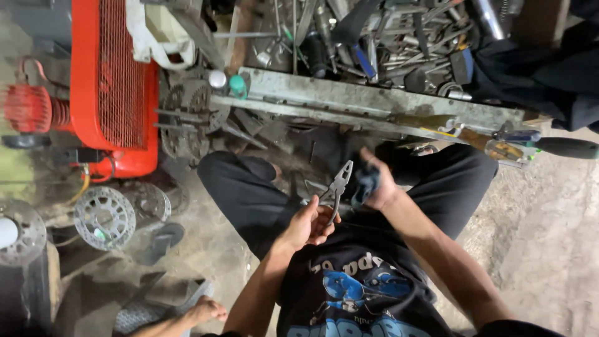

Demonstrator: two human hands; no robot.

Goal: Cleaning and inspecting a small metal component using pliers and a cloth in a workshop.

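L hand closed round the handles of grey pliers, jaws up, held over my lap betw. knees. R hand closed on a dark blue rag, just beside the plier head. Judgement: keep L wrist steady, wipe w/ rag along head and pivot, fingers off the jaws. Pliers look dull grey metal, jaws apart. Beyond: cluttered metal tool tray, red compressor at L.
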